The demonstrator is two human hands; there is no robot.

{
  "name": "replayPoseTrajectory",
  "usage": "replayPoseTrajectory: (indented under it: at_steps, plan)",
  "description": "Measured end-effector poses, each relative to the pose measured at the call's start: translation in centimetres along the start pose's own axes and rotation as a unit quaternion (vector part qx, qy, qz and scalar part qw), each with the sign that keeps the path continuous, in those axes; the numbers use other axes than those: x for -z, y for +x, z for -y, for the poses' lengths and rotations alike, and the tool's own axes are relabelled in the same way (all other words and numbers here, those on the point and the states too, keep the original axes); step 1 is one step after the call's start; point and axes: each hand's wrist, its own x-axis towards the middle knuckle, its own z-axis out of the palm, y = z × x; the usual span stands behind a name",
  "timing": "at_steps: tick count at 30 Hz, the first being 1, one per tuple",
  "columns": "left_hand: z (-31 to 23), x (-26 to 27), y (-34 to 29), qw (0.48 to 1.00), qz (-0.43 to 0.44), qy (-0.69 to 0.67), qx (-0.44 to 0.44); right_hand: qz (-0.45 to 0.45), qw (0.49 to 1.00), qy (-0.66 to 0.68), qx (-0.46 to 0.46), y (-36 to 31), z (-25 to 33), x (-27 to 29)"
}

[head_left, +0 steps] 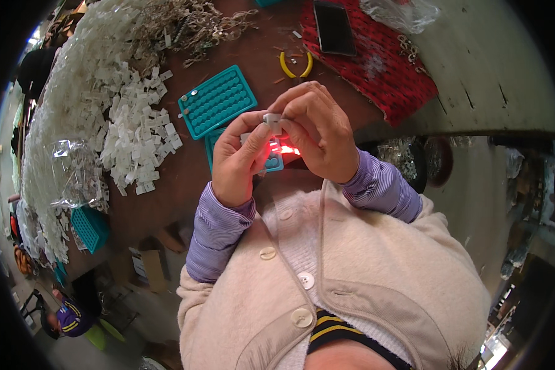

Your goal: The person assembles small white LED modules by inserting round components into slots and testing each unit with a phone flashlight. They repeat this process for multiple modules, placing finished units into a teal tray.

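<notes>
Between the fingertips of both hands is a small white plastic tag point(272, 123). My left hand point(233, 159) pinches its left side with thumb and forefinger. My right hand point(317, 126) grips it from the right, fingers bent over it. Bright red light glows just below the tag, between the two palms. Beyond my left hand lies a teal tray point(223, 103) with rows of round wells and a few small pieces at its left edge. A second teal tray point(274, 163) shows partly beneath my hands. Yellow-handled pliers point(283, 65) lie past my right hand, their jaws hidden.
A large heap of white tags point(139, 132) covers the table's left side. Tangled beige cords point(197, 28) lie at the far edge. A dark phone point(334, 28) rests on red patterned cloth point(385, 68). Another teal tray point(90, 229) stands at lower left; a person point(74, 317) is beyond.
</notes>
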Motion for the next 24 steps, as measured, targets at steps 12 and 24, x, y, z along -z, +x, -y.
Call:
replayPoseTrajectory:
  at_steps: [12,24]
  plan:
    - [-1.4,4.2,0.7,0.999,-0.016,0.024,-0.027,0.179,0.984,-0.017,-0.001,3.9,-1.9,-1.3]
    - [-3.1,6.5,1.6,0.979,-0.048,-0.197,-0.008,0.206,0.931,-0.294,-0.063,14.3,-19.2,-3.9]
